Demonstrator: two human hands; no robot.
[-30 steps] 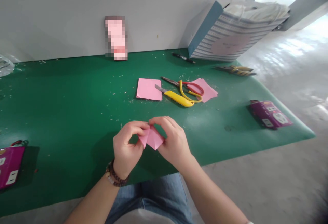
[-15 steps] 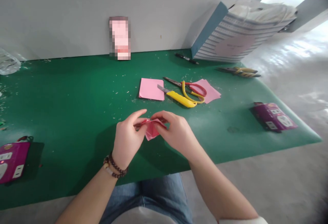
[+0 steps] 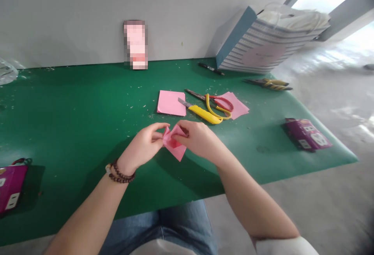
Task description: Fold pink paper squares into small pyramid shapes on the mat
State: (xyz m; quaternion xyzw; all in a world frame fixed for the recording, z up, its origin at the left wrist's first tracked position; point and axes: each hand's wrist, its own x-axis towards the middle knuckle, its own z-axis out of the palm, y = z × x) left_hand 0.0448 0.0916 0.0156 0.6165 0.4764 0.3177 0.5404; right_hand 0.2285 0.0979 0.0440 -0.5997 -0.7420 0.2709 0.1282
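Between my two hands is a pink paper [image 3: 179, 153], folded and partly opened out, above the green table. My left hand [image 3: 145, 143] pinches its left corner between thumb and fingers. On the other side, my right hand [image 3: 201, 142] grips the upper right part, with the thumb lying over the fold. Just beyond my hands lies a stack of pink paper squares [image 3: 171, 103]. A yellow-handled knife [image 3: 206, 115] rests with its blade on that stack. Scissors [image 3: 223, 101] with red and yellow handles lie partly over more pink sheets [image 3: 240, 107].
A black pen [image 3: 210, 68] lies near the wall, beside a striped paper bag [image 3: 254, 48]. Pliers [image 3: 269, 84] are by the table's right edge. Purple boxes stand at the right [image 3: 309, 133] and left [image 3: 11, 189]. A pixelated object [image 3: 136, 44] leans against the wall.
The pink paper has been turned and spread wider, showing more of its surface. My left hand has rotated and shifted left, while my right thumb has moved inward over the paper. The view shifted slightly.
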